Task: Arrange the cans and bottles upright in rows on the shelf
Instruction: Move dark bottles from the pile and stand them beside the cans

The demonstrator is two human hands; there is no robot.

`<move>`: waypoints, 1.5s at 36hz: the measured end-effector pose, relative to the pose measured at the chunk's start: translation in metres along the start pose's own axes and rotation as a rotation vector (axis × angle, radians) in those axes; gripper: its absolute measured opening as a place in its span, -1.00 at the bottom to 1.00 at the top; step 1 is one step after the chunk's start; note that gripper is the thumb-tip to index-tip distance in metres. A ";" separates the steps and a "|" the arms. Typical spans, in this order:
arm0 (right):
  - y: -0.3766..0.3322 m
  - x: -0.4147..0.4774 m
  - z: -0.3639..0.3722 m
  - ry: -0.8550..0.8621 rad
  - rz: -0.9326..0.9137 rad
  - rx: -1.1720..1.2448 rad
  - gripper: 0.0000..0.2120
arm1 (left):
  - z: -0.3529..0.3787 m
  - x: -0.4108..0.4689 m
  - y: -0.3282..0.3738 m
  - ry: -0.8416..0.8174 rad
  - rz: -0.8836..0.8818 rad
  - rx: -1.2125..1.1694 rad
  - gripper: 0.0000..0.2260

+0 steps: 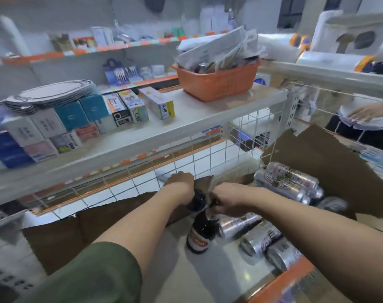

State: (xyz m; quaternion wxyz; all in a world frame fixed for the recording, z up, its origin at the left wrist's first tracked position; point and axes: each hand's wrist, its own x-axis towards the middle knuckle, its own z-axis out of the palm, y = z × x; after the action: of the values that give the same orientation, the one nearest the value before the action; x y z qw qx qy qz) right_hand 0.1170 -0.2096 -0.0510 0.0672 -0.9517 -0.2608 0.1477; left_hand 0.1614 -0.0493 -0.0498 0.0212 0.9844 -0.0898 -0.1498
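One head-worn wide-angle view looks forward and down, close over the lower shelf (210, 274).

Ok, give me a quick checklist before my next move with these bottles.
1. Right hand grips the labelled bottle by its neck: ok.
2. Left hand holds the second dark bottle at its top: ok.
3. Labelled bottle fully upright: cannot tell, it looks tilted in this wide view.
4. Silver cans upright: not ok, they lie on their sides.
5. Bare shelf space in front of the bottles: ok.
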 end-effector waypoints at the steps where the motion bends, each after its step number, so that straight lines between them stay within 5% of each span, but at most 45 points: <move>1: -0.004 -0.001 -0.002 0.011 -0.009 -0.020 -0.79 | -0.001 -0.006 -0.006 -0.004 -0.008 0.021 -0.88; 7: -0.019 -0.003 -0.007 -0.001 -0.016 -0.103 -0.81 | 0.002 -0.040 -0.051 -0.060 -0.087 0.023 -0.71; 24: -0.136 0.014 -0.022 -0.031 -0.130 -0.203 -0.84 | -0.011 -0.163 -0.158 0.061 -0.168 0.061 -0.94; 45: -0.338 0.013 -0.011 -0.047 -0.647 -0.283 -0.79 | 0.029 -0.410 -0.238 0.030 -0.800 -0.115 -0.87; 54: -0.427 0.007 0.018 -0.086 -0.722 -0.274 -0.75 | 0.050 -0.484 -0.302 0.018 -0.811 -0.127 -0.92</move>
State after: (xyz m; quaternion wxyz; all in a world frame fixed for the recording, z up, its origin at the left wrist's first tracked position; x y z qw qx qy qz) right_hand -0.0864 0.1606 0.0181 -0.0238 -0.7918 -0.5987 0.1183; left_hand -0.2565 0.3356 0.0222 0.0217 0.9380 0.3153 -0.1424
